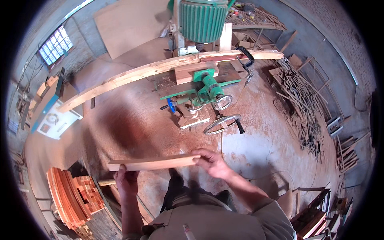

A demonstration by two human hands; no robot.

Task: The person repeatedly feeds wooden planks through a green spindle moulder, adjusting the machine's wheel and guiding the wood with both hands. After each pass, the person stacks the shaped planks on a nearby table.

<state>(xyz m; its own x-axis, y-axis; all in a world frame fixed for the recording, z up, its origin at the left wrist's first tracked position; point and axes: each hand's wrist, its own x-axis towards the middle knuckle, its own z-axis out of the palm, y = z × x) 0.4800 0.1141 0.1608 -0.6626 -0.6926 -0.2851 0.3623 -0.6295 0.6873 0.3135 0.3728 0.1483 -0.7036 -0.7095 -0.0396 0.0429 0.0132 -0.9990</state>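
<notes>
A pale, slightly curved wooden strip (156, 163) lies level across both my hands in front of my body. My left hand (125, 181) is closed on its left end, the thumb against the near face. The fingers of my right hand (212, 162) pinch the right end. Beyond the strip stands a green drilling machine (202, 22) with a ribbed motor housing and a table (232, 79). A reddish wood block (196, 72) sits on that table behind a green clamp head (211, 85). Chrome handwheels (222, 125) project toward me.
A long timber beam (132, 74) spans the machine, with a black clamp (246, 58) at its right part. Stacked reddish wood pieces (64, 196) stand at lower left. A white-and-blue machine (58, 120) is at left. Scrap sticks (304, 108) heap at right. Sawdust covers the floor.
</notes>
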